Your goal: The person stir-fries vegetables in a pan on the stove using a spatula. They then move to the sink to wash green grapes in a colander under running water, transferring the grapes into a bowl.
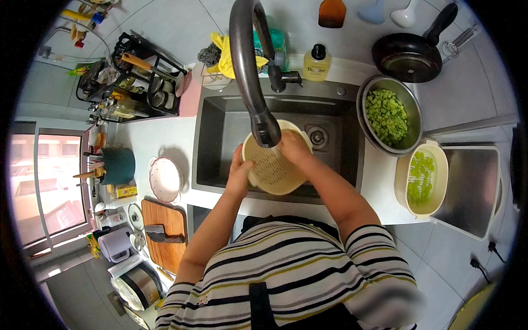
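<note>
A cream plastic colander [270, 171] with a slotted base is held over the dark sink [218, 165]. My left hand [239, 173] grips its left rim, thumb over the edge. Inside the bowl, my right hand [295, 146] lies against the inner right side, and its fingertips are partly hidden behind the faucet head. The black faucet [264, 128] arches over the colander, and what looks like running water falls from it beside my right hand. No food shows in the colander.
Chopped green vegetables [385, 117] fill a metal bowl [417, 119] on the sink's right edge. Green pieces lie in a cream basket [402, 181] nearby. To the left are a white scalloped dish [165, 179] and a cutting board [165, 243] with a cleaver [156, 233]. A soap bottle [317, 66] stands behind.
</note>
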Motion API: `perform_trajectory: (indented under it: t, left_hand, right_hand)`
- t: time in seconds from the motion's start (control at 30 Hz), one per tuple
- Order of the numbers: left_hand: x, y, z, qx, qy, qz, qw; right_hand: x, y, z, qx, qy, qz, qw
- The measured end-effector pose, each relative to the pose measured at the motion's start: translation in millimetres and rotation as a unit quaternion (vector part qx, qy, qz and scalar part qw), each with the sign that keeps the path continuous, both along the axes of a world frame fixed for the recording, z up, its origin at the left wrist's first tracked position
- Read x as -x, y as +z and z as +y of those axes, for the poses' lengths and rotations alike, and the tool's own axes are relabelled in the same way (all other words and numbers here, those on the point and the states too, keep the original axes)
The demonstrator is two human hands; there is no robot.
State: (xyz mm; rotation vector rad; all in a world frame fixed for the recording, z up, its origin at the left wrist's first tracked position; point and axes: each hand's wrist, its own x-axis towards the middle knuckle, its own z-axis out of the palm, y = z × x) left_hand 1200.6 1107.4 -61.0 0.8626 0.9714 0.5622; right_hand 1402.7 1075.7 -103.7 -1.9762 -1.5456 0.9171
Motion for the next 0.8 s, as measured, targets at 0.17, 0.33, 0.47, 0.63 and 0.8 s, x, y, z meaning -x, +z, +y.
perform_trajectory:
  t: [0.17,0.33,0.47,0.63,0.8]
  left_hand:
    - [-7.6,-8.5,-9.3,0.05,0.042,-0.007,0.998]
    - [-8.0,-10.3,-17.6,0.061,0.051,-0.01,0.997]
    - [1.1,-3.4,-2.6,0.045,0.042,-0.037,0.997]
    - [1.4,-20.1,2.1,-0.053,0.102,-0.007,0.993]
    - [-2.0,23.6,7.1,-0.431,-0.006,0.356,0.829]
  right_hand:
    - [46.8,-10.2,-10.8,0.135,0.194,-0.037,0.971]
    - [48.2,-1.0,12.4,-0.039,-0.125,0.141,0.981]
    - [-5.3,2.4,21.0,0.047,-0.069,0.149,0.985]
    - [63.3,-12.5,-35.7,-0.055,0.069,0.171,0.981]
    - [47.7,-20.3,-82.6,-0.027,0.117,-0.017,0.993]
